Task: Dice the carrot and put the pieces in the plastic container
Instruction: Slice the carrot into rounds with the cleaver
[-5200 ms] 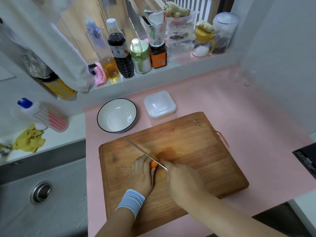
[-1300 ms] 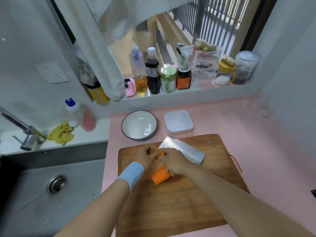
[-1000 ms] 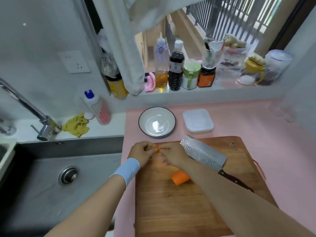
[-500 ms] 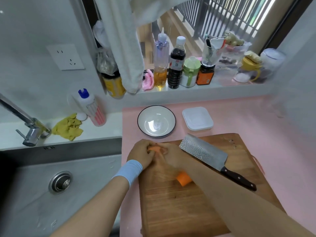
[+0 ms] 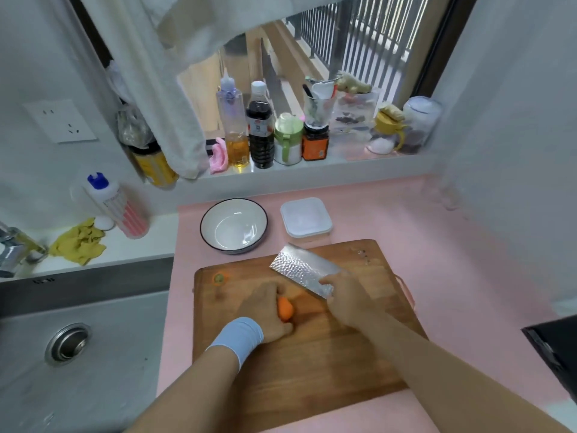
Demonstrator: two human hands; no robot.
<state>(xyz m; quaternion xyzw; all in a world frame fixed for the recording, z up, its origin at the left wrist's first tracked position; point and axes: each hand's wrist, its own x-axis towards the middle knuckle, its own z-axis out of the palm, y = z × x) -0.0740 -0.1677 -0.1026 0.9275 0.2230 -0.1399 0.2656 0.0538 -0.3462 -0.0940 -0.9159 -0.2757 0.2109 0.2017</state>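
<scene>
The pink counter carries a wooden cutting board, and just past the board's far edge stand a white bowl and, to its right, the lidded plastic container. The right hand curls round the handle end of the cleaver, whose flat side faces up. The left hand, fingers bent, holds the carrot down mid-board, and a small cut end lies near the far left corner
</scene>
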